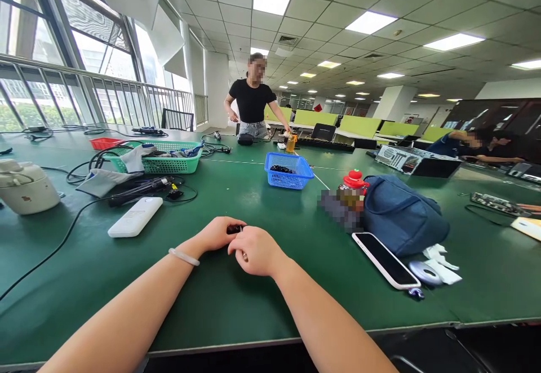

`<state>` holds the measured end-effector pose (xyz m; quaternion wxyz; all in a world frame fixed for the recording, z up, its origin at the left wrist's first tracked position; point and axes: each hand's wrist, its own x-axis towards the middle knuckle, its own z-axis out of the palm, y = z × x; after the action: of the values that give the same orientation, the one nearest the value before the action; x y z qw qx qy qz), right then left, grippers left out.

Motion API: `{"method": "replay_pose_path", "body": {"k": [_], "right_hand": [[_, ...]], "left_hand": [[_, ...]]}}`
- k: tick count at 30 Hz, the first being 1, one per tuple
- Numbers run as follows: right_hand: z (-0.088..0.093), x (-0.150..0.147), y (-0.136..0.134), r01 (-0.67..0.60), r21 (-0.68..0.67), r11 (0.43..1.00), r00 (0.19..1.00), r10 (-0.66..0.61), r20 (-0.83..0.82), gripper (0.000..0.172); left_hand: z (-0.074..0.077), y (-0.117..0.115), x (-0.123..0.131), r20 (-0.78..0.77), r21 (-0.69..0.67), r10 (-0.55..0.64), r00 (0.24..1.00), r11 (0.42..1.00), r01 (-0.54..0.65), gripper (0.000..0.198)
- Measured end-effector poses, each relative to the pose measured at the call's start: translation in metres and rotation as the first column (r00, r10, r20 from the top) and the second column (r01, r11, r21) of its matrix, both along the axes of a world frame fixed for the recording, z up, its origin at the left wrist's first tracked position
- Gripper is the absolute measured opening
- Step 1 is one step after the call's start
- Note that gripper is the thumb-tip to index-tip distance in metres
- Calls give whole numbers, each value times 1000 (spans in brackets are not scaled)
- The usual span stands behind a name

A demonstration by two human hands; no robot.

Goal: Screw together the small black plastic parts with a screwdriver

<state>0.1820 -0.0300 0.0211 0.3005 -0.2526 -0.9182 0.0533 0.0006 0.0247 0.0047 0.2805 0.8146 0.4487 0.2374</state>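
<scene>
Both my hands meet over the green table near its front edge. My left hand is closed in a pinch on a small black object, and a pale bangle circles its wrist. My right hand is curled closed against the same small black object, fingers pressed together. Most of the object is hidden between the fingers, so I cannot make out what it is.
A white remote-like device lies to the left, a phone and blue bag to the right. A blue basket, green basket, white appliance and cables sit farther back. A person in black stands at the far side; another sits right.
</scene>
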Motion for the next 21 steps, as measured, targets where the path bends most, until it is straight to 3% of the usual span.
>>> {"method": "replay_pose_path", "body": {"k": [3, 6, 8, 10, 11, 13, 15, 17, 19, 21], "right_hand": [[-1, 7, 10, 22, -320, 947, 934, -133, -331, 26], [-6, 16, 25, -137, -631, 763, 723, -359, -590, 21], [-8, 20, 33, -233, -712, 663, 616, -466, -635, 22], [-10, 20, 35, -262, -726, 636, 599, -483, -639, 23], [-9, 19, 33, -249, -716, 653, 627, -455, -633, 23], [-7, 13, 24, -171, -649, 741, 740, -338, -581, 24], [-6, 5, 13, -39, -478, 877, 883, -193, -428, 27], [-7, -4, 2, 49, -255, 966, 978, -97, -182, 32], [-10, -11, -3, 93, -105, 990, 996, -92, 17, 35], [-13, -14, -4, 79, -55, 995, 993, -74, 95, 33]], "left_hand": [[3, -1, 0, -11, 13, -17, 1000, 1000, 17, 42], [4, -2, 1, -23, 20, -23, 999, 1000, 23, 41], [5, -3, 2, -24, 8, -9, 1000, 1000, 9, 43], [6, -4, 2, -19, 6, -8, 1000, 1000, 8, 42], [6, -4, 2, -19, 14, -16, 1000, 1000, 16, 40], [6, -4, 2, -27, 39, -33, 999, 999, 34, 37], [5, -3, 1, -39, 54, -43, 998, 998, 45, 38], [4, -2, 0, -45, 35, -25, 999, 999, 26, 46], [4, -2, -1, -53, 6, 20, 998, 1000, -19, 52], [4, -2, -2, -62, -5, 56, 996, 998, -57, 50]]}}
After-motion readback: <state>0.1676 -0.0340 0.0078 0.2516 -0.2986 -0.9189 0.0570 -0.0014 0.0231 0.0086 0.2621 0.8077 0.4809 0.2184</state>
